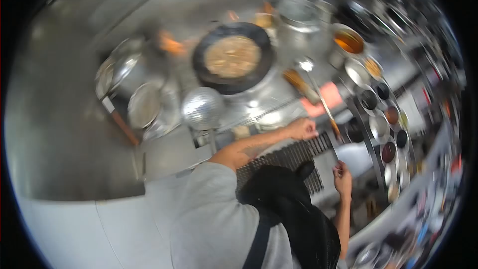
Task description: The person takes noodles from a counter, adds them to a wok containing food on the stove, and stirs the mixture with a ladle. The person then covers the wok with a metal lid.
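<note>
"Fingers first: how are they?"

"On the left hand point(302, 128) they're curled, by the far edge of a dark ribbed grate point(286, 158); on the right hand point(342, 178) they're bunched together, closer to the body. I can't tell whether either grips anything."

"What's nearest?"

"Just beside the left hand, the lower end of a ladle point(320, 95). It crosses a pink cloth point(333, 95), and a brush point(297, 80) lies next to that."

"Anything in the way?"

"The ladle handle comes between the left hand and the seasoning tins point(379, 127) lining the tabletop's point(236, 112) right side. A round metal strainer point(203, 108) sits in front of the wok point(229, 85)."

"And that wok?"

"Toward the back edge, holding pale food point(232, 57), flames point(172, 45) at its left, a tall steel pot point(298, 25) at its right."
</note>
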### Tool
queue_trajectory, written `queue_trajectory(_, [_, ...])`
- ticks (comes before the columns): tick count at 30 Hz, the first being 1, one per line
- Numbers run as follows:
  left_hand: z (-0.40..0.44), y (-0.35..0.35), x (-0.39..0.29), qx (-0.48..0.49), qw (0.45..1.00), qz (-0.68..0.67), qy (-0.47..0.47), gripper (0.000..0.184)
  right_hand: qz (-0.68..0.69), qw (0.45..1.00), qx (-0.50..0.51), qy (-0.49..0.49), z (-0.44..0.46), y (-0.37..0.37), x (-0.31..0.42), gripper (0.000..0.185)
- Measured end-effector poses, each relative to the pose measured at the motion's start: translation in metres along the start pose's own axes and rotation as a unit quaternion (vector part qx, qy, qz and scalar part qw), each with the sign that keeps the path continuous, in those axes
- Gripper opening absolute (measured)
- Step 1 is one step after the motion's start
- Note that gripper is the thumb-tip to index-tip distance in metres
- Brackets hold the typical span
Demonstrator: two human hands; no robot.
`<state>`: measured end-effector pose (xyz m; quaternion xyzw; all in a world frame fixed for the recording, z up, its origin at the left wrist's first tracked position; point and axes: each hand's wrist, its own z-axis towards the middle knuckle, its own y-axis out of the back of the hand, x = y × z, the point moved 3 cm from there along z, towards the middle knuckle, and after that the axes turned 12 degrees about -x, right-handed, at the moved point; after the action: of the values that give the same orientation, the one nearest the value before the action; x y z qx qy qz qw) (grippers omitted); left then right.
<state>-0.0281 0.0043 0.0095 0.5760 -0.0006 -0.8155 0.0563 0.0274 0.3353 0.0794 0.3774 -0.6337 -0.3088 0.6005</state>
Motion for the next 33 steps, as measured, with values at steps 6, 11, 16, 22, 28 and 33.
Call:
queue_trajectory(6, [-0.075, 0.014, -0.003, 0.288, 0.957, 0.034, 0.029, 0.022, 0.08, 0.966, -0.149, -0.194, -0.217, -0.142, -0.002, 0.047])
queue_trajectory(11, [-0.12, -0.098, 0.007, 0.412, 0.908, 0.008, 0.076, 0.024, 0.164, 0.855, -0.314, -0.379, -0.332, -0.111, -0.065, 0.045])
queue_trajectory(16, [-0.179, -0.224, -0.058, 0.535, 0.838, -0.043, 0.092, 0.023, 0.145, 0.707, -0.469, -0.509, -0.447, -0.067, -0.086, 0.049])
queue_trajectory(22, [-0.289, -0.401, -0.192, 0.65, 0.742, -0.099, -0.132, 0.031, 0.225, 0.492, -0.619, -0.569, -0.54, -0.096, -0.162, 0.061])
queue_trajectory(28, [-0.384, -0.471, -0.169, 0.82, 0.5, 0.046, -0.275, 0.053, 0.112, 0.454, -0.688, -0.555, -0.515, -0.042, -0.231, 0.101])
queue_trajectory(33, [-0.394, -0.472, -0.137, 0.704, 0.653, 0.143, -0.24, 0.074, 0.235, 0.294, -0.679, -0.631, -0.52, -0.025, -0.265, 0.124])
